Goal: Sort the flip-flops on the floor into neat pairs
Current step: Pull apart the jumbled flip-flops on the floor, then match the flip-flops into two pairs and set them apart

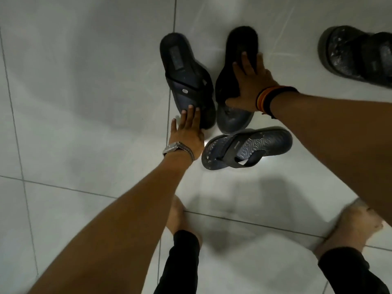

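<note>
Resting flat, fingers spread, the left hand [186,132] is laid on the near end of the left flip-flop [186,79] | the right hand [249,85], fingers apart, is pressed on the adjacent flip-flop [235,81] | a third flip-flop [246,148] is seen crosswise just nearer on the floor [84,102] | a dark sandal [358,54] is shown far right.

Bare tiled floor [84,102] left; sideways flip-flop [247,148] blocks near side.
</note>
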`<state>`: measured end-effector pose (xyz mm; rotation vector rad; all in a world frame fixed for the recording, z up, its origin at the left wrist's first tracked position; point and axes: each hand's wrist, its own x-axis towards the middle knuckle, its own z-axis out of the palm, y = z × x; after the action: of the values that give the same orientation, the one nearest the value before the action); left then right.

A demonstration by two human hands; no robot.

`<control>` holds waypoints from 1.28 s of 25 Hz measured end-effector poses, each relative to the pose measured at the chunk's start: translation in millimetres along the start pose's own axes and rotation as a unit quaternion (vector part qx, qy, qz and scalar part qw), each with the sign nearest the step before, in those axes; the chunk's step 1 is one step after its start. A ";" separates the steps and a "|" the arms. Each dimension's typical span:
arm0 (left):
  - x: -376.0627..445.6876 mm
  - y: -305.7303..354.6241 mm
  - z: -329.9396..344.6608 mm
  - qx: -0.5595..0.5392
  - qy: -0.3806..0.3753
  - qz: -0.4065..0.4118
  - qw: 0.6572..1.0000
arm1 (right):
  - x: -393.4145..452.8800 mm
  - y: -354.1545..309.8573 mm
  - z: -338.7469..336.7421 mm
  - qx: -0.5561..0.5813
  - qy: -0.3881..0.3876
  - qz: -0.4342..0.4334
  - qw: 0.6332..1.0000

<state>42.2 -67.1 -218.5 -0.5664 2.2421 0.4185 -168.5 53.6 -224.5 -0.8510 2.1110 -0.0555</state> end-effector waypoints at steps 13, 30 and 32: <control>-24.4 -28.7 -20.4 0.002 0.036 0.046 0.998 | -71.2 18.6 26.0 0.071 0.140 0.045 0.987; -64.6 178.1 90.1 0.201 0.041 0.205 0.957 | -165.6 258.4 7.7 0.149 0.132 0.144 0.969; -56.2 201.3 81.7 0.189 0.030 0.212 0.958 | -193.9 265.5 18.6 0.151 0.140 0.148 0.967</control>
<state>21.3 156.0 -205.6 0.1070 2.4169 0.1699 -220.8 376.7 -188.1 -0.3576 2.3915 -0.3489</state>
